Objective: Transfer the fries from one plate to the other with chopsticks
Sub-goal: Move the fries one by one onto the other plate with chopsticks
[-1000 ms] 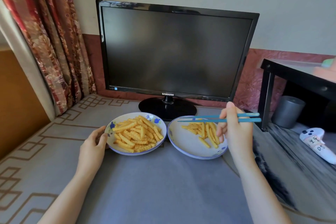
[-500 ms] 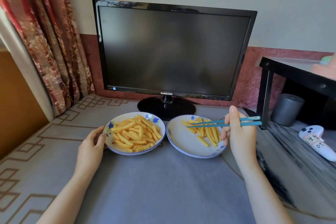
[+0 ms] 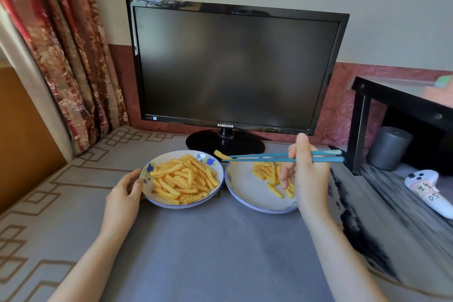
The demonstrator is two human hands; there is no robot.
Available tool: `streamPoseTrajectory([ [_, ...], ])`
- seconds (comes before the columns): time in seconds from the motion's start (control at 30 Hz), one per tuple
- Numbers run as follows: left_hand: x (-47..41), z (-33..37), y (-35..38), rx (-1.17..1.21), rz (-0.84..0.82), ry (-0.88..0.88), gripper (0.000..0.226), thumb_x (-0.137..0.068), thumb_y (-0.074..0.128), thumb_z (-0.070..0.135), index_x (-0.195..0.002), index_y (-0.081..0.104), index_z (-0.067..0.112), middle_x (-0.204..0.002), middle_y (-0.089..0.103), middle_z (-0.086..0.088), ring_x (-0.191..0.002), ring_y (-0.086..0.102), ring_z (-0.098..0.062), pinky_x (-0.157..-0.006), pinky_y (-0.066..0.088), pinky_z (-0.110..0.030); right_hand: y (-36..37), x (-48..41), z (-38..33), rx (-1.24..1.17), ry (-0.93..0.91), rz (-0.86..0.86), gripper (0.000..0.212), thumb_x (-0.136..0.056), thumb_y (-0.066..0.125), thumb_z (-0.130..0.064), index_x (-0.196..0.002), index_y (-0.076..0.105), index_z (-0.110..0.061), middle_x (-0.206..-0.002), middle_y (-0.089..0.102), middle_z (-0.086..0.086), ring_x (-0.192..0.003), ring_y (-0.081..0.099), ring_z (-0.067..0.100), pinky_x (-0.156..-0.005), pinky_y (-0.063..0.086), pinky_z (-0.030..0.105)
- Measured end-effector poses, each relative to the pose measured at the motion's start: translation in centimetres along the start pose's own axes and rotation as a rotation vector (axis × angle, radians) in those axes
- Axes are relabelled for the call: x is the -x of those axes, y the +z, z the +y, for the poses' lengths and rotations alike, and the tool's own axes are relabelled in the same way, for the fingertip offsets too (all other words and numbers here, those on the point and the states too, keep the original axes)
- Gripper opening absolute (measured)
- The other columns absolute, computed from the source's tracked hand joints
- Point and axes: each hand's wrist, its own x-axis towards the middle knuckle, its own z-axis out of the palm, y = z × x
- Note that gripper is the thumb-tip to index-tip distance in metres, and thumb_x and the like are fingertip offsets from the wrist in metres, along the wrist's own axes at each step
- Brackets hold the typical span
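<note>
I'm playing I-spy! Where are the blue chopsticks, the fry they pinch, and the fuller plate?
blue chopsticks [image 3: 264,160], head view, middle of the lower stick.
fry [image 3: 221,155], head view, its middle, at the chopstick tips.
fuller plate [image 3: 209,161], head view, flowered far rim.

The surface [image 3: 220,252] was grey, with brown lines on the side past the left hand [image 3: 122,193]. A full plate [image 3: 169,205] sat on it, touching the left hand. The other plate [image 3: 247,191] sat under the right hand [image 3: 308,176]. A black monitor stand [image 3: 225,147] stood behind both hands. A white controller [image 3: 426,191] lay well to the right of the right hand, on a stripy part.
</note>
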Motion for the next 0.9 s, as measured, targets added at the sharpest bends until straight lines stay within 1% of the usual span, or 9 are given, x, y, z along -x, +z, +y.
streamPoseTrajectory([
  [0.07,0.0,0.1,0.0,-0.002,0.001,-0.002,0.032,-0.098,0.046,0.018,-0.128,0.059,0.016,-0.119,0.065,-0.003,-0.107,0.061,-0.024,-0.087,0.040,-0.029,1.6,0.2,0.1,0.012,-0.014,-0.055,0.041,-0.100,0.042,-0.035,-0.066,0.045,-0.011,-0.046,0.043,0.017,-0.029,0.037,0.020,-0.036,0.030,0.020],
  [0.13,0.1,0.2,0.0,-0.002,0.006,0.002,0.032,-0.098,0.046,0.018,-0.128,0.059,0.016,-0.118,0.064,-0.001,-0.106,0.060,-0.021,-0.087,0.040,-0.029,3.0,0.6,0.3,0.049,-0.023,-0.098,0.043,-0.100,0.043,-0.037,-0.063,0.046,-0.015,-0.045,0.045,0.017,-0.031,0.039,0.022,-0.040,0.033,0.024],
  [0.2,0.3,0.3,0.0,-0.005,0.008,0.011,0.032,-0.099,0.046,0.017,-0.128,0.059,0.015,-0.115,0.063,0.001,-0.104,0.058,-0.018,-0.087,0.040,-0.029,4.2,1.0,0.5,0.043,-0.013,-0.127,0.043,-0.100,0.043,-0.035,-0.063,0.045,-0.013,-0.043,0.045,0.012,-0.032,0.039,0.023,-0.038,0.030,0.021],
  [0.27,0.2,0.1,0.0,0.000,0.008,0.010,0.032,-0.098,0.046,0.017,-0.128,0.059,0.014,-0.115,0.063,0.001,-0.105,0.059,-0.018,-0.087,0.040,-0.028,5.2,1.5,0.6,0.016,0.001,-0.149,0.042,-0.101,0.042,-0.032,-0.064,0.045,-0.011,-0.039,0.044,0.007,-0.031,0.039,0.022,-0.035,0.028,0.019],
  [0.37,0.0,-0.1,0.0,0.008,0.005,0.005,0.032,-0.098,0.047,0.017,-0.128,0.059,0.015,-0.119,0.065,-0.004,-0.106,0.062,-0.023,-0.088,0.042,-0.030,6.5,2.0,0.7,-0.022,0.013,-0.208,0.042,-0.101,0.041,-0.030,-0.065,0.045,-0.010,-0.037,0.044,0.007,-0.029,0.039,0.019,-0.034,0.030,0.020],
  [0.5,0.0,-0.1,0.0,0.008,0.001,0.000,0.033,-0.098,0.047,0.018,-0.129,0.058,0.014,-0.120,0.065,-0.004,-0.107,0.062,-0.024,-0.087,0.042,-0.029,7.2,2.5,1.1,-0.007,-0.007,-0.273,0.042,-0.101,0.041,-0.030,-0.065,0.047,-0.010,-0.038,0.045,0.005,-0.030,0.040,0.017,-0.034,0.032,0.020],
  [0.7,0.1,0.0,-0.1,0.013,-0.003,0.005,0.032,-0.098,0.046,0.016,-0.127,0.059,0.016,-0.118,0.065,-0.004,-0.103,0.063,-0.024,-0.085,0.042,-0.030,6.1,2.1,0.9,-0.013,-0.017,-0.250,0.040,-0.101,0.042,-0.030,-0.067,0.048,-0.009,-0.039,0.046,0.008,-0.030,0.041,0.019,-0.034,0.032,0.021],
  [0.83,0.2,0.3,0.0,0.005,-0.003,0.002,0.032,-0.099,0.046,0.017,-0.129,0.058,0.015,-0.117,0.065,-0.003,-0.101,0.062,-0.022,-0.083,0.041,-0.028,4.2,1.0,0.5,0.031,-0.040,-0.186,0.039,-0.100,0.043,-0.031,-0.070,0.048,-0.006,-0.051,0.046,0.021,-0.031,0.042,0.018,-0.035,0.031,0.019],
  [0.9,0.4,0.5,0.0,0.013,0.004,0.004,0.032,-0.099,0.046,0.015,-0.128,0.058,0.013,-0.111,0.063,-0.001,-0.095,0.060,-0.018,-0.081,0.039,-0.026,2.6,0.3,0.4,0.050,-0.038,-0.142,0.038,-0.100,0.042,-0.032,-0.072,0.048,-0.007,-0.056,0.046,0.022,-0.031,0.042,0.016,-0.035,0.030,0.018],
])
